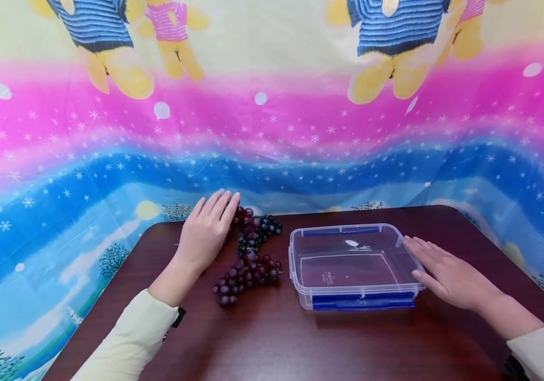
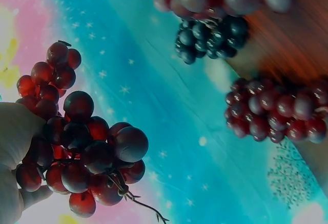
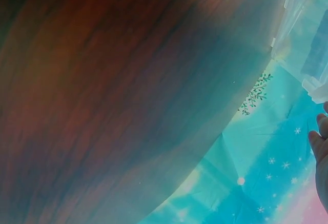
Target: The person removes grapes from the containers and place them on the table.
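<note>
My left hand (image 1: 207,230) holds a bunch of red grapes (image 2: 92,152), with a thin wiry stem trailing from it in the left wrist view. From the head view the back of that hand hides most of this bunch. Beside it on the table lie a dark red bunch (image 1: 248,278), a cluster of black grapes (image 1: 269,225) and more red grapes (image 1: 243,214) by the fingertips. My right hand (image 1: 453,275), fingers fairly straight, rests against the right side of a clear plastic container (image 1: 362,288) with blue side clips. No lid lies over the container.
The brown wooden table (image 1: 272,344) has rounded far corners. Behind it hangs a printed cloth (image 1: 272,127) in pink and blue with snowflakes and bears, falling down around the table's far edge and sides.
</note>
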A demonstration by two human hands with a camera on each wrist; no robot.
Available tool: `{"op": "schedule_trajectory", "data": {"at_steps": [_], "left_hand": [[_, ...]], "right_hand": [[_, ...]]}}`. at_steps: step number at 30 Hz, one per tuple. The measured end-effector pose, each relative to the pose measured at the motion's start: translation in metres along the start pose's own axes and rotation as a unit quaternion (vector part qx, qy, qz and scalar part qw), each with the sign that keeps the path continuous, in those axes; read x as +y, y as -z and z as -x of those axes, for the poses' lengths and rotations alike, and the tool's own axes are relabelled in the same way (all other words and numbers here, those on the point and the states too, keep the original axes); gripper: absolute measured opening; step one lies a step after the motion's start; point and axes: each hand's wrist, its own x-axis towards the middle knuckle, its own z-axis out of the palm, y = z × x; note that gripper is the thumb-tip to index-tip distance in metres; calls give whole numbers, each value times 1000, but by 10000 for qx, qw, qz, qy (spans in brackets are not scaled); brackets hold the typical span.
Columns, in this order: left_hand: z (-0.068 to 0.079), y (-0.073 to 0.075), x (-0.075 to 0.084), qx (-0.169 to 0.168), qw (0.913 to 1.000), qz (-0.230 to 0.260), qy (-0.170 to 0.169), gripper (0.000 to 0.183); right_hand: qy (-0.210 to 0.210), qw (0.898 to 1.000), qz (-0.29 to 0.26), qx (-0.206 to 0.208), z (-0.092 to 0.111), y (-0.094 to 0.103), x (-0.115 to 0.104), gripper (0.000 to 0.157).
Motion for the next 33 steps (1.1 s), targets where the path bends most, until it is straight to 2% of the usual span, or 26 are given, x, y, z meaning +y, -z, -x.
{"op": "schedule_trajectory", "data": {"at_steps": [8, 16, 25, 33], "left_hand": [[21, 9, -13, -181, 9996, -109, 184, 52], [40, 17, -19, -400, 9983, -202, 360, 49], [60, 24, -21, -369, 9980, -256, 442, 50], [79, 30, -23, -634, 9963, -263, 519, 64]], "right_hand": [[12, 10000, -41, -10, -1, -1, 2, 72], [29, 9999, -108, -25, -1, -2, 2, 72], [-21, 9999, -124, -69, 0, 0, 1, 72], [-17, 9999, -104, -32, 0, -1, 1, 72]]}}
